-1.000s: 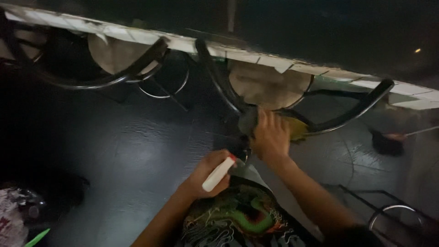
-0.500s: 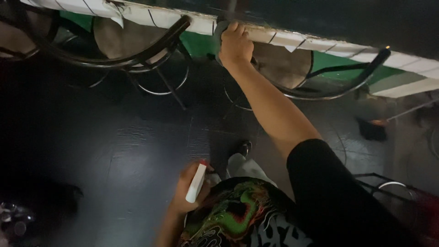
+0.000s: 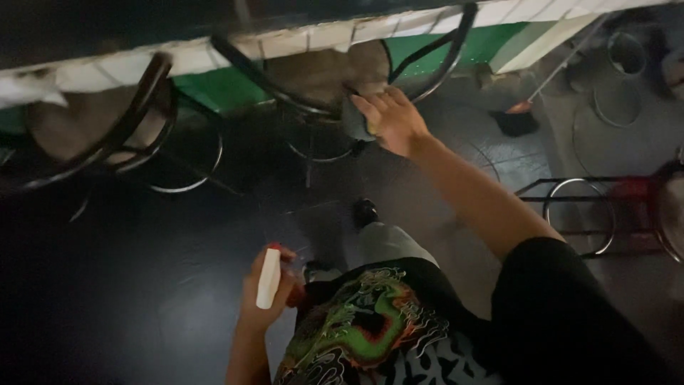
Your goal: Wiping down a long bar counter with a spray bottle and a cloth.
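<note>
My right hand [image 3: 393, 120] reaches forward and presses a dark cloth [image 3: 355, 120] against the curved black back rail of a bar stool [image 3: 328, 71] with a round brown seat. My left hand [image 3: 267, 289] hangs low by my waist, closed around a white spray bottle [image 3: 268, 279] with a red top. My black shirt with a green printed design [image 3: 370, 324] fills the bottom of the view, and one dark shoe [image 3: 365, 211] shows on the floor below.
A second stool [image 3: 92, 135] stands at the left under the white tiled counter edge [image 3: 214, 57] with a green front. A dustpan and broom [image 3: 516, 117] rest on the dark floor at right. Metal stool frames [image 3: 577, 207] stand at the right.
My right hand has come down from the counter edge onto the stool's back rail with the cloth. The view has shifted to the right. The left hand keeps the spray bottle low.
</note>
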